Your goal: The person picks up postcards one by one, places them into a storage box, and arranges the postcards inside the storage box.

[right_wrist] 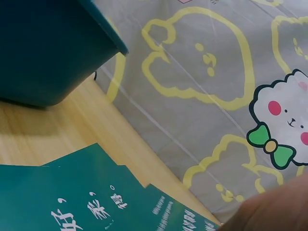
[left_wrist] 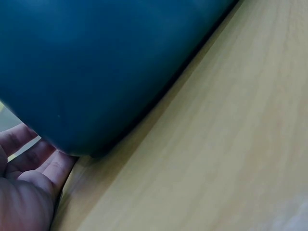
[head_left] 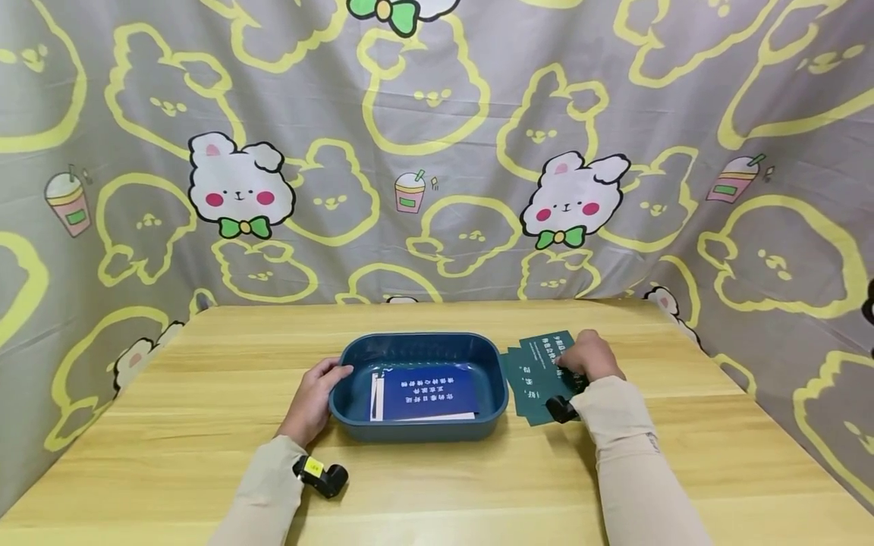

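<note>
A dark blue-green basin (head_left: 418,432) stands in the middle of the table. My left hand (head_left: 314,398) grips its left end, thumb over the rim and fingers (left_wrist: 57,166) against the outside wall. Inside lie stacked cards, a dark blue one with white writing (head_left: 426,393) uppermost and white edges showing below. Right of the basin, several green cards (head_left: 536,379) with white writing overlap in a loose fan. My right hand (head_left: 590,356) holds them at their right side, its fingers bent down over the edge and partly hidden. The right wrist view shows the cards (right_wrist: 72,192) beside the basin's end.
The light wooden table (head_left: 437,500) extends around the basin and cards. A grey curtain (head_left: 328,265) with yellow outlines and white rabbit prints hangs along the back and both sides. Small black cameras (head_left: 328,479) are strapped to both wrists, over beige sleeves.
</note>
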Demonstrator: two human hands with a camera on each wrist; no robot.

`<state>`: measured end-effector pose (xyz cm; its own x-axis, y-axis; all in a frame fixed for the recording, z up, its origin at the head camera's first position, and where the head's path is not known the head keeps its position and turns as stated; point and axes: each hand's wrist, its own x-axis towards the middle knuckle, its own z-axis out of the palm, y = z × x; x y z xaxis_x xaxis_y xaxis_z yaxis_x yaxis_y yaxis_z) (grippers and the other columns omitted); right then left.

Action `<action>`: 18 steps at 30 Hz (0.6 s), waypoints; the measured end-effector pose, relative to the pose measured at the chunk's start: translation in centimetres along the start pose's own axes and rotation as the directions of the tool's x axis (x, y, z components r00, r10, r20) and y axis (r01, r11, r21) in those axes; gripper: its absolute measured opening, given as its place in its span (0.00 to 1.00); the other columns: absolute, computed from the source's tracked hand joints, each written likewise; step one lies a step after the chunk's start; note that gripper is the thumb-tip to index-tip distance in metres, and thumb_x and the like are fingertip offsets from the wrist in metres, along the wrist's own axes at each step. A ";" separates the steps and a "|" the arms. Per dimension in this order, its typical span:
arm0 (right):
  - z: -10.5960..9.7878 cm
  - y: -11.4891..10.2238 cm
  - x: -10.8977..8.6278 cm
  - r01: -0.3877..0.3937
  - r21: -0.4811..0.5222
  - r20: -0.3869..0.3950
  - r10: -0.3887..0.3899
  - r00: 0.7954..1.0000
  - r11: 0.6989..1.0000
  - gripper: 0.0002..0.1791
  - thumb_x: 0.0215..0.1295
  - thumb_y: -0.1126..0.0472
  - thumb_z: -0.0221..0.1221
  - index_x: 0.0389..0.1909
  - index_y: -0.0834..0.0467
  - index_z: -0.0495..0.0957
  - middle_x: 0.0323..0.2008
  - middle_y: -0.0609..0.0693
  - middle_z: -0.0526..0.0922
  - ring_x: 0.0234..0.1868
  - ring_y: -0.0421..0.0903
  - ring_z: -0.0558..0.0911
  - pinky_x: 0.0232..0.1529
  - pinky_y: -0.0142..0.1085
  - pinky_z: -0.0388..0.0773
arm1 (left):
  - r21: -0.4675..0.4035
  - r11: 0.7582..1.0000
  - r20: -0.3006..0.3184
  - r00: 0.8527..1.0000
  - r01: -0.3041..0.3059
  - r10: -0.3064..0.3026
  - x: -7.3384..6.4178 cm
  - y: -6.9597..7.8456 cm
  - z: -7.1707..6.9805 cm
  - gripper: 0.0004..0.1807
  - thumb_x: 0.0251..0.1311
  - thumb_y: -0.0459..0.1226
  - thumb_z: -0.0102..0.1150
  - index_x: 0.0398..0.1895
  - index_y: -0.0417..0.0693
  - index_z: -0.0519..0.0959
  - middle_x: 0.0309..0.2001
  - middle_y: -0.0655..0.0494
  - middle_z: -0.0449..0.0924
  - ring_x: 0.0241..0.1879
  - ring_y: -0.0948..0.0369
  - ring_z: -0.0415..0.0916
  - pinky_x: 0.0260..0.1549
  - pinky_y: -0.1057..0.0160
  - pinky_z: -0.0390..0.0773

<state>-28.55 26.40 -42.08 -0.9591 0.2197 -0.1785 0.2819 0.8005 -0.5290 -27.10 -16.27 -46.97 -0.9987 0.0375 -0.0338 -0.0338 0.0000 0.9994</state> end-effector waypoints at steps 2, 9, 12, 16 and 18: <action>-0.2 0.1 0.1 -0.008 0.011 -0.034 0.008 0.999 1.000 0.14 0.58 0.64 0.57 0.37 0.73 0.69 0.32 0.65 0.71 0.32 0.58 0.72 0.30 0.42 0.72 | 0.003 1.000 0.004 1.000 0.000 0.000 0.0 0.0 0.0 0.21 0.71 0.39 0.48 0.60 0.32 0.67 0.58 0.39 0.68 0.46 0.59 0.72 0.42 0.68 0.77; -0.5 -0.2 0.5 0.013 0.106 -0.084 -0.004 0.996 0.994 0.12 0.59 0.65 0.51 0.37 0.71 0.71 0.37 0.66 0.72 0.35 0.57 0.72 0.30 0.41 0.73 | -0.005 1.000 0.007 1.000 0.000 0.000 0.0 0.3 -0.1 0.22 0.71 0.39 0.48 0.60 0.32 0.67 0.59 0.39 0.67 0.49 0.57 0.71 0.44 0.68 0.77; -0.5 -0.6 0.5 0.027 0.146 -0.104 -0.012 0.994 0.989 0.23 0.61 0.63 0.51 0.54 0.74 0.67 0.50 0.70 0.70 0.45 0.61 0.71 0.39 0.46 0.74 | -0.009 1.000 0.005 1.000 -0.001 0.001 -0.1 0.3 -0.1 0.21 0.71 0.38 0.48 0.60 0.31 0.67 0.59 0.39 0.67 0.49 0.56 0.71 0.44 0.68 0.77; -0.8 -1.1 0.3 0.050 0.168 -0.132 -0.028 0.991 0.985 0.29 0.62 0.62 0.51 0.63 0.72 0.62 0.57 0.71 0.67 0.51 0.62 0.69 0.45 0.48 0.73 | -0.004 1.000 0.006 1.000 -0.003 0.003 0.0 0.1 -0.1 0.21 0.71 0.37 0.47 0.60 0.31 0.66 0.59 0.38 0.67 0.50 0.56 0.71 0.44 0.69 0.77; -1.0 -1.4 0.2 0.056 0.184 -0.139 -0.031 0.990 0.981 0.29 0.61 0.64 0.50 0.63 0.71 0.62 0.56 0.70 0.67 0.50 0.61 0.70 0.42 0.46 0.73 | -0.005 1.000 0.005 1.000 -0.003 0.003 0.0 0.1 -0.1 0.21 0.71 0.37 0.47 0.60 0.31 0.66 0.59 0.39 0.67 0.50 0.56 0.71 0.44 0.69 0.77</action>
<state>-29.11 25.86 -40.56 -0.9617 0.2704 -0.0455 0.2278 0.6952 -0.6818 -27.09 -16.37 -46.86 -0.9986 0.0429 -0.0310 -0.0313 -0.0051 0.9995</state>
